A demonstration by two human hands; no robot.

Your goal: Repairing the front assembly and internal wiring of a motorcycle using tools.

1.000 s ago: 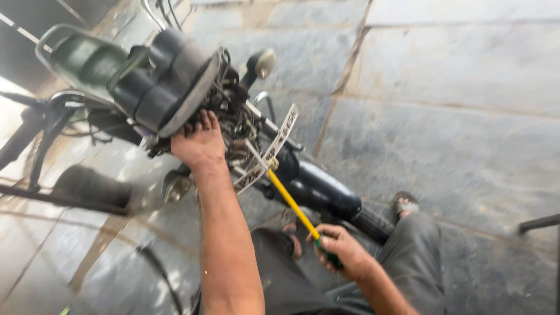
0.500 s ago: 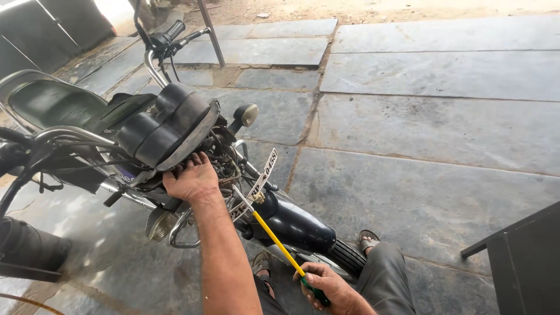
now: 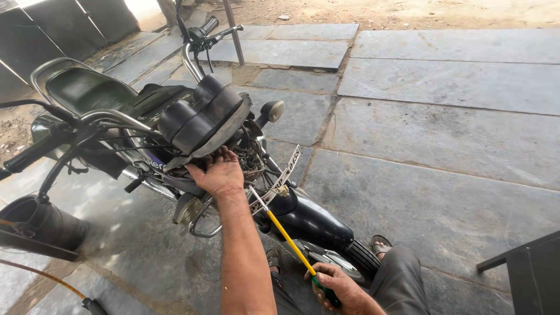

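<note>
Grey stone-slab floor [image 3: 443, 134], open yard with dirt at 12 o'clock, dark corrugated wall at 10–11. Motorcycle [image 3: 175, 116] stands across the left half of the view, front wheel [image 3: 361, 259] toward 6 o'clock near the person's sandalled foot [image 3: 382, 244], handlebar [image 3: 210, 29] up at 11. Headlamp cowl [image 3: 204, 119] is tilted up, a wiring tangle [image 3: 252, 160] exposed behind it, white number plate [image 3: 280, 178] hanging just below. Left hand [image 3: 219, 175] lies flat, fingers spread, pressed to the cowl's underside and propping it, not closed on anything. Right hand [image 3: 338, 286] at 6 o'clock, grip wrapped tight round the green handle of a long yellow-shafted screwdriver [image 3: 289, 242]; the shaft runs up toward 11 and its tip sits just beside the left wrist, under the wiring. Tip contact point is hidden, can't tell what it seats in. My read on doing this well: keep the cowl propped steady so the wiring stays off the blade, keep the shaft in line with the fastener, push in before turning. Long shaft at arm's length means it could cam out. Black bucket [image 3: 41, 224] at 8, well apart.
</note>
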